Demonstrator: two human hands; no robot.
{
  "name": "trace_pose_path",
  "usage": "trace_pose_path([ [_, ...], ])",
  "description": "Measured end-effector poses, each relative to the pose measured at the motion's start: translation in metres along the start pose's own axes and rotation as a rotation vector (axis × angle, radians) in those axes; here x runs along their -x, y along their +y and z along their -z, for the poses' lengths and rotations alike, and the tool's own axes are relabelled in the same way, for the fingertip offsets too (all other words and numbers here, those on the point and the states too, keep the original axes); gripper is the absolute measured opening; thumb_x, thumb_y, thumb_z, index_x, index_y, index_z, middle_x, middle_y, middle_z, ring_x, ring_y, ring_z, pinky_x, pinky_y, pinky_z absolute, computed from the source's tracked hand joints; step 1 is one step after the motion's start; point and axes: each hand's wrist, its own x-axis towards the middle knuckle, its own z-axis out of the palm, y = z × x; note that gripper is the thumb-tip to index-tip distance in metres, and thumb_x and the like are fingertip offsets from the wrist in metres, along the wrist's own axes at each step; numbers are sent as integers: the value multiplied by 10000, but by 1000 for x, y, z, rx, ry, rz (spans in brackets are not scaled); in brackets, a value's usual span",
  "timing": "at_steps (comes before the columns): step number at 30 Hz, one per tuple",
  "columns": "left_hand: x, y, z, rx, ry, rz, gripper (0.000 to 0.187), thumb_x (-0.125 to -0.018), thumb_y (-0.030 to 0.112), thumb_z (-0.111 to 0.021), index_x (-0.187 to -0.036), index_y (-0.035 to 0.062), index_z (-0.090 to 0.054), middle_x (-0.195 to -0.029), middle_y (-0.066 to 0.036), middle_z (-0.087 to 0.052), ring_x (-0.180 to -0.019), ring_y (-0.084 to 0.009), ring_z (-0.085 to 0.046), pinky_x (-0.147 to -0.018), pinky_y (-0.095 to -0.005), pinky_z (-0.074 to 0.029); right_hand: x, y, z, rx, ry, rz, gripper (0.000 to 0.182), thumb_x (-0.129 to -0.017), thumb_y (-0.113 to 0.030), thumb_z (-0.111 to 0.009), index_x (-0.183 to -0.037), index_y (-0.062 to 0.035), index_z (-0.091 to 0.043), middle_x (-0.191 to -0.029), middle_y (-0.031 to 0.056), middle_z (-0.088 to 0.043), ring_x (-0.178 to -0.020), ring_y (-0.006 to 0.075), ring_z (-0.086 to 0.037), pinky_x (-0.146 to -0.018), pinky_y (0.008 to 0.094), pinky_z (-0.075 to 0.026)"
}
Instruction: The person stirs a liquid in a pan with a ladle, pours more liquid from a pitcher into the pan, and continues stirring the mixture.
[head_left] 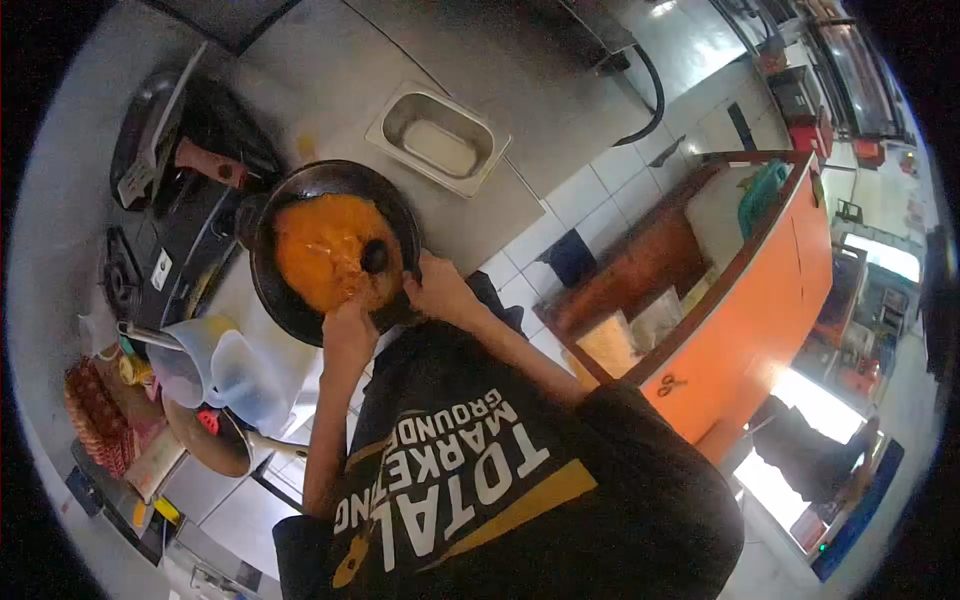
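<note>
A dark wok (395, 205) holds a thick orange sauce (320, 245). My left hand (349, 328) is closed over its near side, fingertips close to the sauce. Just beyond those fingers, a dark round piece (374, 256), perhaps the head of a spoon or ladle, sits in the sauce. Any handle is hidden, so what the left fingers hold cannot be made out. At the right rim, my right hand (438, 288) grips the wok's edge with curled fingers.
An empty steel food pan (440, 143) rests on the steel counter (330, 70) beyond the wok. Black pans (215, 125) and a stove are at left, with translucent plastic jugs (240, 370) nearer. To the right stands an orange-sided unit (760, 310) with bags inside.
</note>
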Motion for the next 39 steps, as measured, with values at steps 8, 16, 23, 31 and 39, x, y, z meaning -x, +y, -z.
trace_pose_path([
  [8,-25,-42,9,-408,-61,300,264,-846,108,-522,-1060,45,-663,-786,-234,-672,-727,-421,-667,-655,-512,-545,4,-25,8,-97,25,157,273,-851,-142,-595,-991,84,-535,-855,323,-631,-871,494,-616,-751,542,-506],
  [16,32,-24,12,-24,-94,123,425,-768,-11,-519,-1184,17,-605,-827,-284,-642,-809,-444,-645,-775,-516,-515,4,-29,11,-52,31,97,280,-850,-139,-594,-983,90,-503,-854,338,-620,-880,507,-599,-767,559,-489],
  [23,-6,-18,13,-37,-19,183,404,-857,34,-484,-1246,53,-592,-941,-286,-635,-863,-437,-628,-769,-510,-504,5,-29,16,-91,-53,29,279,-853,-156,-596,-955,90,-513,-848,351,-608,-862,524,-593,-757,564,-478],
  [31,33,12,18,-82,-151,158,496,-803,8,-503,-1298,32,-527,-856,-272,-629,-856,-438,-643,-777,-506,-516,3,-19,11,-59,-5,138,299,-858,-174,-591,-965,96,-520,-854,349,-612,-861,523,-595,-767,552,-483],
  [39,0,-9,25,-24,-12,123,400,-831,14,-494,-1217,20,-596,-854,-297,-629,-845,-411,-645,-751,-507,-512,10,-32,20,-92,-40,84,308,-862,-180,-585,-1015,80,-528,-875,334,-624,-895,514,-596,-782,545,-492],
])
